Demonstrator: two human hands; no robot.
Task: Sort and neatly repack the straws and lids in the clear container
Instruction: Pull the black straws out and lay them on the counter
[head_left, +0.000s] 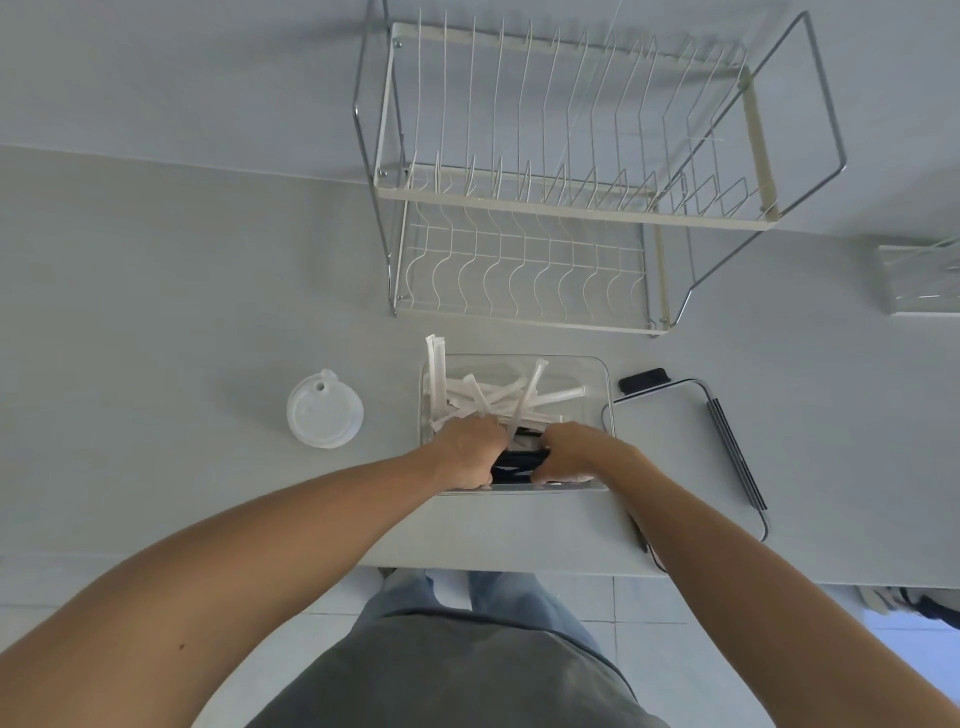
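Risk noted: left hand (467, 449) and right hand (571, 452), curled round black straws (519, 462) inside the clear container (602, 395), could snag the crossed wrapped straws (498, 395) just beyond, spilling them.

Single head view, wide-angle, steeply down over counter (182, 312); near hands, rack (561, 208) beyond.

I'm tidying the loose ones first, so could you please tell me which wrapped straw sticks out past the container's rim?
The white wrapped straw at the clear container's far left corner: it stands nearly upright, its top poking beyond the rim, while the others lie crossed inside.
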